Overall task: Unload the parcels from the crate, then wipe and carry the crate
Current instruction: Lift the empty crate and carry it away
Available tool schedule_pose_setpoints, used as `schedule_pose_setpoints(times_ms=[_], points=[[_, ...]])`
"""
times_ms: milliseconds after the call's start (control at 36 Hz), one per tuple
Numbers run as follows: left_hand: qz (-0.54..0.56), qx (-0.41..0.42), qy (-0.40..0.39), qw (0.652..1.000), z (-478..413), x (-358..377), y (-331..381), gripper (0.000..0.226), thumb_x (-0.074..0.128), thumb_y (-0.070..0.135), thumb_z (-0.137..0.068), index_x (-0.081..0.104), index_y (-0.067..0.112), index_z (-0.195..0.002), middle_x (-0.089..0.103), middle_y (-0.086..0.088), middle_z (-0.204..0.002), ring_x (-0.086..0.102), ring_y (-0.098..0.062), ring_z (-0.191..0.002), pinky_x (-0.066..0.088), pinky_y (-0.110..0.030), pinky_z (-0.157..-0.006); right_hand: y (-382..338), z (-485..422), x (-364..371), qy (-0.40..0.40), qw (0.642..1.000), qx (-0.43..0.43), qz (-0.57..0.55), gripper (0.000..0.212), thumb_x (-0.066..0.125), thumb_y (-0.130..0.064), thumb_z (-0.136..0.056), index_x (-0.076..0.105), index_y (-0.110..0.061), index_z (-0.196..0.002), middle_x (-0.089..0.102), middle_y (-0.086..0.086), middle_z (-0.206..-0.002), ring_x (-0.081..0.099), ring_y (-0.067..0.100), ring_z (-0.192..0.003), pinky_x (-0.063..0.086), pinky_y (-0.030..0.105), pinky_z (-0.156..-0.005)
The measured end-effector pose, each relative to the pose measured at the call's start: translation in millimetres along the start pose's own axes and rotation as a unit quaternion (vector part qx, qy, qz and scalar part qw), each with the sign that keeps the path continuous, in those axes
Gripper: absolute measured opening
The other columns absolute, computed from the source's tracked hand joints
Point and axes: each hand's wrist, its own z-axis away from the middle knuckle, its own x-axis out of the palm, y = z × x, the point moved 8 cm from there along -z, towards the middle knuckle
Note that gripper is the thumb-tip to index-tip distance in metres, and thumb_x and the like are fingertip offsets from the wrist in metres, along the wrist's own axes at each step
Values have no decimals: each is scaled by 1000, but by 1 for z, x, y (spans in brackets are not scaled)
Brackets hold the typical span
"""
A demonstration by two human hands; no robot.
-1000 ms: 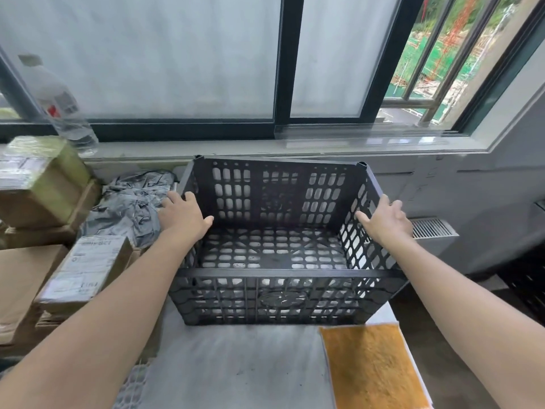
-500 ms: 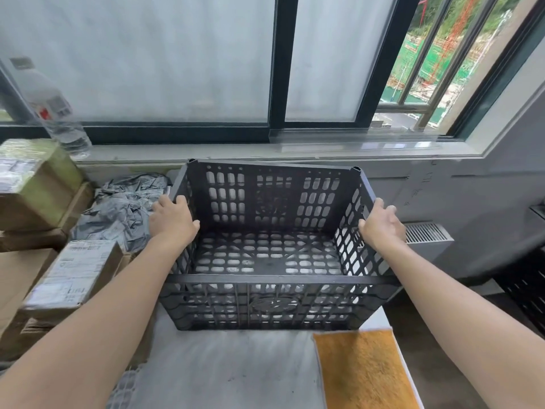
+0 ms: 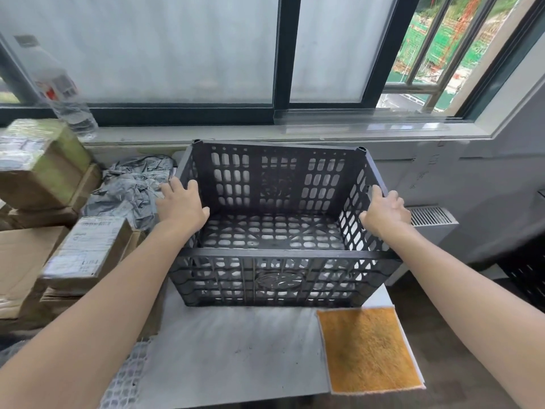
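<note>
The black slotted crate (image 3: pixel 277 278) sits at the middle of the view on a pale grey table (image 3: pixel 236 349), its long side facing the person and its perforated floor in plain sight. The left hand (image 3: pixel 182 206) grips the short wall at the crate's 9 o'clock, thumb inside the rim and fingers draped over the outside. The right hand (image 3: pixel 383 211) grips the opposite wall at 3 o'clock, fingers curled over the top edge. Both forearms reach in from the lower corners. At the crate's 5 o'clock an orange cloth (image 3: pixel 368 349) lies flat on the table, just beside the crate's front right corner. At 10 o'clock a crumpled grey mailer bag (image 3: pixel 129 187) lies just beside the left hand. At 9 o'clock a labelled box (image 3: pixel 85 249) rests on top of other cardboard, and farther out towards 10 o'clock a green-taped box (image 3: pixel 38 163) tops another stack. At 11 o'clock a clear water bottle (image 3: pixel 59 90) stands on the sill of the dark-framed window (image 3: pixel 177 54), which spans 12 o'clock. A ribbed white vent (image 3: pixel 430 215) shows at 3 o'clock, beyond the right hand.
</note>
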Motion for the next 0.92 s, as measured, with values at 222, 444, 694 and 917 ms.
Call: schedule_pose_setpoints(times_ms=[222,444,694,917], points=[[13,-33,-7,999,6,6,-8,59,63,37,-90,35,10,-134,30,-25,-142,40,-43,-125,37,-46,-102,11,5,1,-3,1000,21,-12,60,53,-19,-95,19,-16,-144,36,15,-130,57,36,-105,41,38,-72],[13,-52,-33,998,-1,6,-14,42,62,7,-87,44,7,-125,39,-24,-129,44,-41,-118,43,-46,-95,16,-4,-3,-5,1000,18,-24,63,46,1,-94,18,-8,-149,58,21,-119,58,34,-95,44,39,-69],[9,-25,-5,1000,-2,1,-18,33,54,-4,-89,50,1,-121,40,-25,-124,43,-40,-114,43,-43,-91,26,1,-9,43,993,-44,-105,33,53,-12,-95,41,-9,-126,64,18,-103,59,36,-90,51,43,-74],[16,-28,-2,999,6,-7,-15,35,55,-5,-89,51,1,-123,40,-25,-126,43,-40,-116,43,-44,-92,33,4,-25,62,992,-49,-100,28,54,-10,-92,46,-9,-120,64,17,-100,58,35,-86,47,39,-70]])
